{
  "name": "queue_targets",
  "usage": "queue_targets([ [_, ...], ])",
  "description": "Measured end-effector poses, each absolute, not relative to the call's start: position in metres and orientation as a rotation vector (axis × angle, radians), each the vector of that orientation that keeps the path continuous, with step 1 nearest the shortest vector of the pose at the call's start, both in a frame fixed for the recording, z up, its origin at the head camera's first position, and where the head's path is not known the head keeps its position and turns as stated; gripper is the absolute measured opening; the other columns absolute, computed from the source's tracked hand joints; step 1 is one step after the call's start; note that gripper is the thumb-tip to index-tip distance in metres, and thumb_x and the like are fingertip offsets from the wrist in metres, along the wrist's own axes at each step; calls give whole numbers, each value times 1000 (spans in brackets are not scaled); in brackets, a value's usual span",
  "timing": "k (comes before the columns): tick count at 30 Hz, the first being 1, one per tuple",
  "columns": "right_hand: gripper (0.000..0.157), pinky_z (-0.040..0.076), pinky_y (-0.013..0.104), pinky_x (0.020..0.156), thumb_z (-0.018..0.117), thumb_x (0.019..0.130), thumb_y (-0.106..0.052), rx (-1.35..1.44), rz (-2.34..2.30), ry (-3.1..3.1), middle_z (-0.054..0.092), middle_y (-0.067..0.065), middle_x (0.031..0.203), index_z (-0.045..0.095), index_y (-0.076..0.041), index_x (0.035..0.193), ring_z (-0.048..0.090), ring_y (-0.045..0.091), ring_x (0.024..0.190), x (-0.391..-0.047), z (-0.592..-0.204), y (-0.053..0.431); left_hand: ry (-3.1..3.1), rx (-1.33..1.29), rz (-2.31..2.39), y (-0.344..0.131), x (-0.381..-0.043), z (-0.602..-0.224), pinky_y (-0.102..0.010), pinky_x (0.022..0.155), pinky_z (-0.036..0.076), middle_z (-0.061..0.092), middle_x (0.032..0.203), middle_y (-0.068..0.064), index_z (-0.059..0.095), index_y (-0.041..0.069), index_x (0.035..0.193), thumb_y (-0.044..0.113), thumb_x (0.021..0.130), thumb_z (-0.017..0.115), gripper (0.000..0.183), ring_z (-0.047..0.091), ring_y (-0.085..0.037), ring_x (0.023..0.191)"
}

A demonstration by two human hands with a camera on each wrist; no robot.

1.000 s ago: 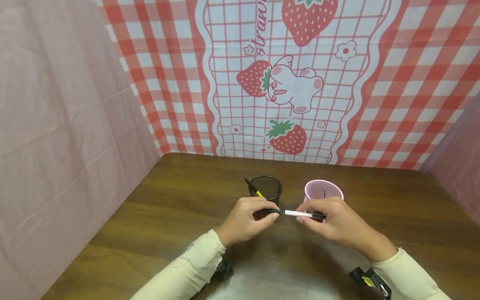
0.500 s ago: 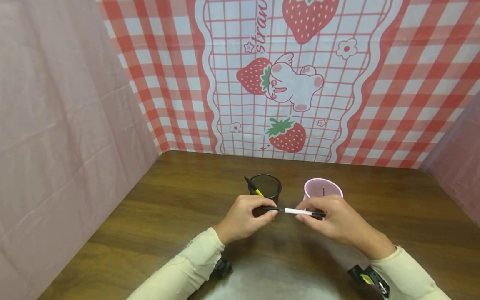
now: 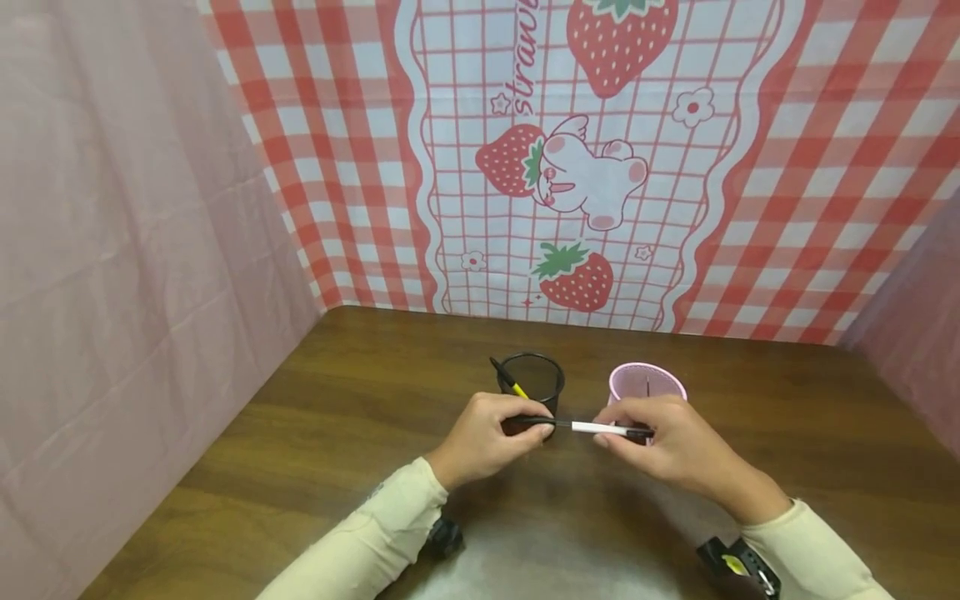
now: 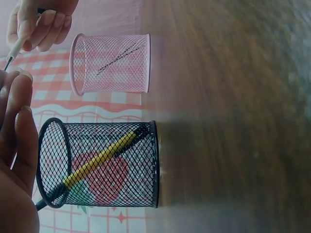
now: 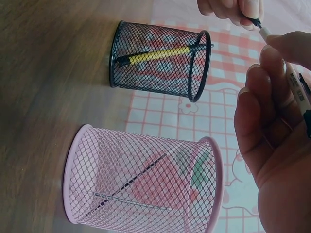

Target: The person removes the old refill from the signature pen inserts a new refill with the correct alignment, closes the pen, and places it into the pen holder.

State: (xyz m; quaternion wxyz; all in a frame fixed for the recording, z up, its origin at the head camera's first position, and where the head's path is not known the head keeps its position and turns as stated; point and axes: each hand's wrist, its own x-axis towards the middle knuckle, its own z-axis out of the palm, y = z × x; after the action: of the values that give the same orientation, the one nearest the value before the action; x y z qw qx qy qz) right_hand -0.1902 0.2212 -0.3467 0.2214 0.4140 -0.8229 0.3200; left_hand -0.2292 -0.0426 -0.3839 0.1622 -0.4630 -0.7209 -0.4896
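Note:
Above the table my left hand (image 3: 487,437) pinches a black pen part (image 5: 255,22) between thumb and fingers. Facing it, my right hand (image 3: 671,442) holds a white pen barrel (image 3: 591,427) with lettering and a black clip end. A short, thin dark length bridges the gap between the left fingertips and the barrel. Beyond the left hand stands a black mesh pen holder (image 4: 156,167) with a yellow-and-black pen (image 4: 99,160) leaning inside. Behind the right hand is a pink mesh pen holder (image 5: 218,187), with thin dark sticks (image 5: 131,180) slanted in it.
The brown wooden table (image 3: 360,375) spreads around both holders. A red-and-white checked strawberry cloth (image 3: 570,183) hangs at the back, and pink cloth (image 3: 135,250) lines the sides. A dark device (image 3: 738,562) is strapped at the right wrist.
My left fingertips have drawn slightly left, and the gap between them and the white barrel is a little wider. The right hand and both holders keep their places.

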Motion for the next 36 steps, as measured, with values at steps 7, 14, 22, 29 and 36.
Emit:
queue_targets([
  [7, 25, 46, 14, 60, 85, 79, -8, 1111, 866, -2267, 65, -20, 81, 72, -26, 91, 57, -1, 66, -191, -347, 225, -2070, -1309, -1500, -42, -228, -385, -21, 54, 55, 68, 74, 2, 75, 6, 99, 8, 90, 76, 9, 60, 2, 56],
  [14, 29, 48, 19, 59, 85, 77, -5, 1122, 854, -2262, 66, -19, 84, 72, -27, 92, 57, -1, 67, -191, -345, 225, -2088, -1301, -1535, -43, -229, -385, -23, 52, 55, 68, 75, 0, 75, 4, 98, 8, 90, 76, 9, 60, 1, 55],
  [22, 31, 49, 19, 59, 85, 76, -4, 1100, 862, -2264, 67, -18, 85, 72, -27, 93, 58, 0, 68, -190, -343, 226, -2077, -1304, -1532, -44, -229, -386, -23, 50, 55, 67, 74, 0, 74, 4, 98, 7, 90, 74, 9, 61, 0, 53],
  [29, 32, 48, 15, 60, 85, 76, -3, 1103, 859, -2266, 67, -19, 85, 72, -28, 92, 58, -1, 68, -191, -343, 225, -2073, -1303, -1559, -45, -229, -386, -26, 51, 56, 68, 77, -1, 74, 5, 98, 5, 91, 72, 8, 63, -5, 54],
  [36, 33, 47, 14, 62, 84, 76, -3, 1083, 848, -2277, 65, -21, 83, 71, -29, 91, 58, -1, 68, -190, -345, 228, -2083, -1300, -1563, -44, -229, -386, -26, 51, 56, 68, 76, -1, 74, 4, 98, 5, 91, 71, 7, 62, -8, 53],
])
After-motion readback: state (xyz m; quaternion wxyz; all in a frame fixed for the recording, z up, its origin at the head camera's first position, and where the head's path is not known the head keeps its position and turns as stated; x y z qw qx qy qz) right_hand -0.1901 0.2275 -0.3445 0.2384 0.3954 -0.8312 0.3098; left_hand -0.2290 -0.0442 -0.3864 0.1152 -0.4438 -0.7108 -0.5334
